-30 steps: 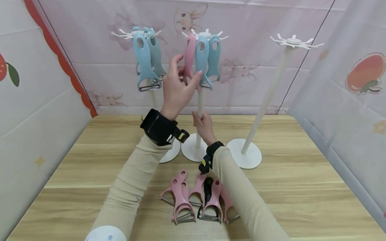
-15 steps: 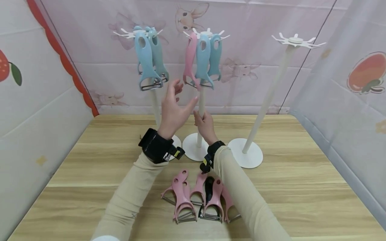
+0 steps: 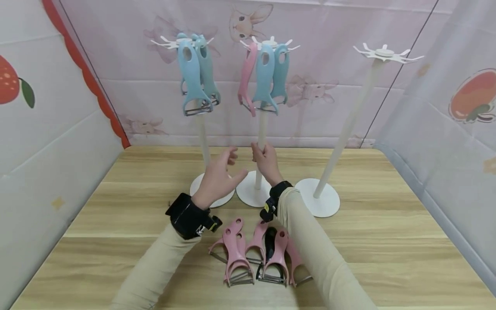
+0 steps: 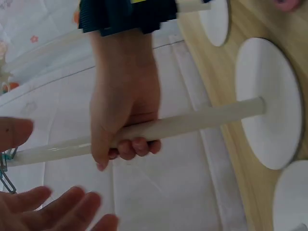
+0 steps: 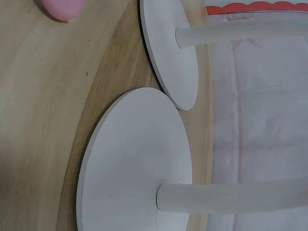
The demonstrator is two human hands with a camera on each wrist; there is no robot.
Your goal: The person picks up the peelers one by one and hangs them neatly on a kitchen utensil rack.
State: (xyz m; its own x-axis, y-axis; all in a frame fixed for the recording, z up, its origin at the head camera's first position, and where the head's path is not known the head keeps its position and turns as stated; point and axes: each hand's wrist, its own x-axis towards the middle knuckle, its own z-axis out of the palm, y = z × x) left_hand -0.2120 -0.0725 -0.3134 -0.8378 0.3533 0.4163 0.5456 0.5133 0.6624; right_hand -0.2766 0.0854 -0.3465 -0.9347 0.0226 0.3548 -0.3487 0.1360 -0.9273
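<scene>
My right hand (image 3: 268, 163) grips the white pole (image 3: 261, 129) of the middle stand; in the left wrist view its fingers (image 4: 127, 149) wrap round that pole (image 4: 202, 120). My left hand (image 3: 217, 178) is in the air in front of the left stand, fingers apart and holding nothing. From the middle stand's hooks hang a pink peeler (image 3: 247, 77) and two blue peelers, the front one (image 3: 265, 77) and one beside it (image 3: 280, 73). Several blue peelers (image 3: 190, 77) hang on the left stand. On the table below my hands lies a pile of pink peelers (image 3: 234, 252) with a black peeler (image 3: 270, 243) among them.
At the right a third white stand (image 3: 345, 125) leans slightly in view, its hooks (image 3: 384, 53) bare. The round bases of the left stand (image 3: 197, 185) and middle stand (image 3: 248, 196) sit close together on the wooden table (image 3: 387, 241). Printed cloth (image 3: 310, 26) hangs behind.
My left hand has let go of the pink peeler, now hanging on the middle stand, and has come down and toward me. The right hand stays on the pole.
</scene>
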